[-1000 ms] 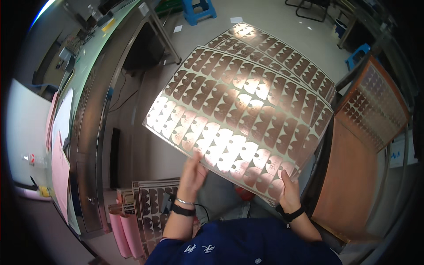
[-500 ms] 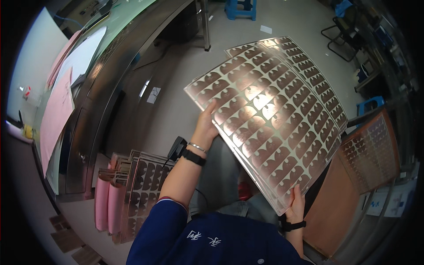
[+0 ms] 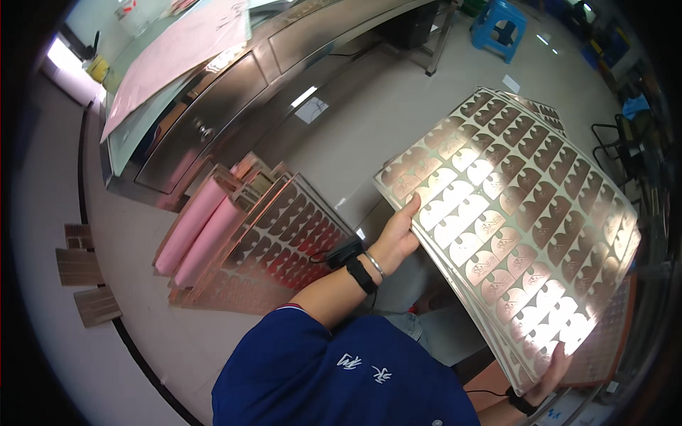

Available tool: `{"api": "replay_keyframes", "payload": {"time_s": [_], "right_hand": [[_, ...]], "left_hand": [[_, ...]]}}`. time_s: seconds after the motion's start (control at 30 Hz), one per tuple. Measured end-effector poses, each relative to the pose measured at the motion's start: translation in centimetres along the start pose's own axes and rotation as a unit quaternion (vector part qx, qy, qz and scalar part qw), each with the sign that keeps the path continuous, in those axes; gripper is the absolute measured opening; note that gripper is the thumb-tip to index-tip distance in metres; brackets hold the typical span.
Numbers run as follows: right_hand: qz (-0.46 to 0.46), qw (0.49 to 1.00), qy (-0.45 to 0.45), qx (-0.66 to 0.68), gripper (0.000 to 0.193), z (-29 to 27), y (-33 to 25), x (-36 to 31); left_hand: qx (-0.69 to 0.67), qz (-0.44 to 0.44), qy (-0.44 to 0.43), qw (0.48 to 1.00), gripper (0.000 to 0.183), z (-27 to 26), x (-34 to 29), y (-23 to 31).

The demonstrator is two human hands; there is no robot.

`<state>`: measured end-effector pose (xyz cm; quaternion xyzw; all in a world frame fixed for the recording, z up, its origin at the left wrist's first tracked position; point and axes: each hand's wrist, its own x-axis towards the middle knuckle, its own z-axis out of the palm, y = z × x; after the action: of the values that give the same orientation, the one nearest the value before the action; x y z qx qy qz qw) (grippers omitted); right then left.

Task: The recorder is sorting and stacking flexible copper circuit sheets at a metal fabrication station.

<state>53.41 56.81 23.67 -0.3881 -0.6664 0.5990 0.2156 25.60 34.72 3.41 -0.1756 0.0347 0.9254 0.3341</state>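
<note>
A stack of thin flat panels, printed with rows of shiny copper-coloured rounded shapes on a pale ground, is held tilted in front of me on the right. My left hand grips its left edge, thumb on the top face and fingers hidden underneath. At the near right corner my right hand holds the edge, its thumb also on top. The sheets are slightly fanned, and several edges show along the near left side. A similar patterned panel leans in a group standing on the floor, left of my left forearm.
Two pink rolled bundles stand beside the leaning panels. A metal desk with a drawer stands at the upper left, a pink sheet on its top. Far off is a blue stool. A brown-framed panel is partly hidden behind the stack.
The view has swung left, so the desk and leaning panels appear further right and nearer the middle. Both hands still hold the stack, whose reflections have shifted.
</note>
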Motion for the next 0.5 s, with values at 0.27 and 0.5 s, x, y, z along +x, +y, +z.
{"api": "replay_keyframes", "payload": {"time_s": [0.27, 0.5], "right_hand": [[-0.125, 0.979, -0.125, -0.105, 0.039, 3.8, -7.4, -2.6], [0.043, 0.939, -0.318, -0.123, 0.031, 16.7, -8.6, -2.6]], "left_hand": [[-0.061, 0.017, 0.054, 0.997, 0.027, -7.4, -7.6, -0.7], [-0.078, 0.042, 0.227, 0.970, 0.036, -15.5, -10.3, 3.3]]}}
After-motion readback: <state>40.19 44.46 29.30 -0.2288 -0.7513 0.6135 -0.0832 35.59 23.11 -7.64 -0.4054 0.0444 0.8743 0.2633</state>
